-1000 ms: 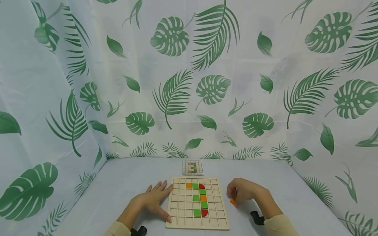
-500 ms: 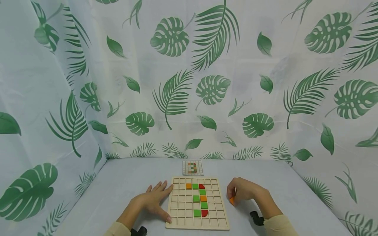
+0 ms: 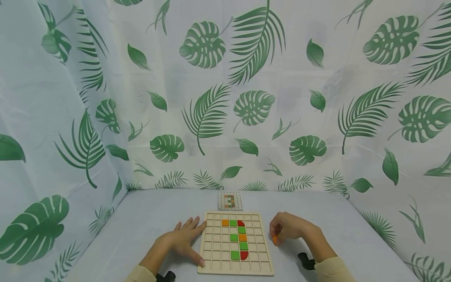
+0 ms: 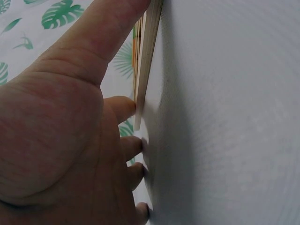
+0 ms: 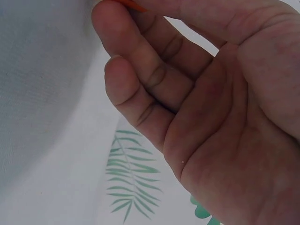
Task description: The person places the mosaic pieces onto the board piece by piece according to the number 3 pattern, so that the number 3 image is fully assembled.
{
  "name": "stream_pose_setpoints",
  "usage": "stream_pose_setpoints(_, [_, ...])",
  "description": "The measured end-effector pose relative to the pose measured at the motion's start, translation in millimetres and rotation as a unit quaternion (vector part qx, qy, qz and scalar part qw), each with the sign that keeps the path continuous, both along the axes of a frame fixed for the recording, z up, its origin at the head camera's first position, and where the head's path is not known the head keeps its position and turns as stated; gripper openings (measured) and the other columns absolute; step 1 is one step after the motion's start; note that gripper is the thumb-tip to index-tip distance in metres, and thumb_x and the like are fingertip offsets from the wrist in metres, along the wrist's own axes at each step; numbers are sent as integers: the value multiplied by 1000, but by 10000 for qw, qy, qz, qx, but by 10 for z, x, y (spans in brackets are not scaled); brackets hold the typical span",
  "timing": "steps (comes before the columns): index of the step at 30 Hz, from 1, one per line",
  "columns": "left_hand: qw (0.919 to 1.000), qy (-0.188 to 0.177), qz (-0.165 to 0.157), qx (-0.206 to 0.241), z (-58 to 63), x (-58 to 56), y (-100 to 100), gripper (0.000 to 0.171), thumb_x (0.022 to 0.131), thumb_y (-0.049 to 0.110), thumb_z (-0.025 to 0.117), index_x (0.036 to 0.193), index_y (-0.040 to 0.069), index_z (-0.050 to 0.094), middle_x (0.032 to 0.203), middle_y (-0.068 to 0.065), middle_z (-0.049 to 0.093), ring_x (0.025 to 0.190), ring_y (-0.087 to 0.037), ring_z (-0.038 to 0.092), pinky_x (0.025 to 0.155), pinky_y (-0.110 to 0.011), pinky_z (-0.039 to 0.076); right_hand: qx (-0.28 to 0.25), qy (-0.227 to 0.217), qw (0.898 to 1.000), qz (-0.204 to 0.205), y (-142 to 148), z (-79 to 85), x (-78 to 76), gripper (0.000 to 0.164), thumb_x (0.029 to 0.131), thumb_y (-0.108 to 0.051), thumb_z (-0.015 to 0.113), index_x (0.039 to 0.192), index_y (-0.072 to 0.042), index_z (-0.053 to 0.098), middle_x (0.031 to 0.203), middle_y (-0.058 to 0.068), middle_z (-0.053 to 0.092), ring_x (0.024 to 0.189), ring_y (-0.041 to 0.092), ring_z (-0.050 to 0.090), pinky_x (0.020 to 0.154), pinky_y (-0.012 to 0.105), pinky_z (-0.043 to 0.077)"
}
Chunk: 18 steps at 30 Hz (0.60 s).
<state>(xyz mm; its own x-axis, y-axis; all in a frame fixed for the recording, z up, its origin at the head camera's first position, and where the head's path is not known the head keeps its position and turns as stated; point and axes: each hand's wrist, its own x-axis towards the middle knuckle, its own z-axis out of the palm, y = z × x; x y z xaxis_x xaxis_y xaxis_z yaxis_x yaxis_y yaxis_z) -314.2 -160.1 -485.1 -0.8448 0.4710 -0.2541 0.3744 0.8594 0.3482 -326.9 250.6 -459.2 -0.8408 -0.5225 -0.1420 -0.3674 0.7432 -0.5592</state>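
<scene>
A wooden grid board [image 3: 215, 268] lies in the middle of the table in the head view. Orange and green square tiles and red rounded tiles fill some of its cells, among them an orange tile [image 3: 242, 237] and a red tile [image 3: 244, 255]. My left hand [image 3: 181, 239] rests spread at the board's left side, thumb on its near left corner and index fingertip at its left edge. Right of the board, my right hand [image 3: 289, 227] pinches a small orange tile [image 3: 275, 239] between thumb and fingers. Only a sliver of this tile shows in the right wrist view.
Behind the board lies a small card [image 3: 230, 201] printed with a grid and a coloured tile pattern. The table [image 3: 141, 211] has a pale cover. A leaf-print curtain [image 3: 264, 156] rises at the back and sides. Each wrist carries a black camera mount [image 3: 306, 261].
The orange tile has turned in my right fingers, and that hand has shifted very slightly left. The left hand and the board have stayed in place.
</scene>
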Motion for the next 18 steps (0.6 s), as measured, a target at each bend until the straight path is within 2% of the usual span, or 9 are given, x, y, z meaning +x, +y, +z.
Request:
stream_pose_setpoints(5, [10000, 3, -55, 23, 20, 12, -7, 129, 65, 74, 86, 167, 23, 25, 175, -15, 15, 163, -40, 9, 126, -71, 6, -58, 30, 10000, 9, -8, 11, 14, 21, 71, 4, 86, 75, -14, 75, 70, -3, 67, 65, 12, 54, 55, 28, 43])
stream_pose_setpoints(12, [10000, 14, -59, 37, 28, 18, -9, 129, 65, 73, 86, 167, 22, 26, 175, -15, 15, 163, -40, 9, 126, -71, 6, -174, 156, 9997, -31, -60, 9, -40, 27, 74, 12, 73, 80, -14, 76, 77, -4, 69, 72, 15, 58, 58, 28, 48])
stream_pose_setpoints(18, [10000, 14, -36, 18, 18, 14, -4, 129, 65, 74, 86, 167, 23, 26, 175, -14, 14, 163, -39, 9, 127, -70, 6, -431, 455, 9980, -3, -157, 49, -44, 19, 84, 6, 75, 87, -13, 75, 81, -3, 69, 77, 17, 60, 61, 28, 50])
